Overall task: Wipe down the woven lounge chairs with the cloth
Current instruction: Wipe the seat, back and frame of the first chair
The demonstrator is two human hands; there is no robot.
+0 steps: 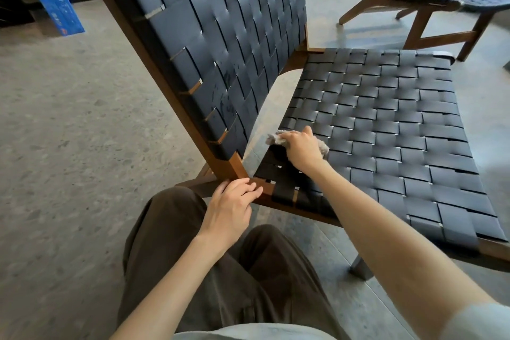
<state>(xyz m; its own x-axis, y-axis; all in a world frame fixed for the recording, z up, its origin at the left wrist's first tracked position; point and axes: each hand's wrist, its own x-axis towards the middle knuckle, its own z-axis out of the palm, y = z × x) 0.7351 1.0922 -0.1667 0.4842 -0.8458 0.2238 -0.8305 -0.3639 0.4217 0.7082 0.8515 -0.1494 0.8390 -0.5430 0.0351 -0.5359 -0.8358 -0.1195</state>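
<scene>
A lounge chair with dark woven straps and a brown wooden frame fills the middle of the head view, its backrest leaning up to the left. My right hand presses a grey cloth onto the rear left corner of the seat, close to the gap under the backrest. The cloth is bunched under the palm, so only its edges show. My left hand rests on the wooden frame at the seat's near corner, fingers curled over the rail.
A second woven chair stands at the back right. A blue box leans against the wall at the far left. Speckled concrete floor spreads to the left. My knees in dark trousers are just below the seat's edge.
</scene>
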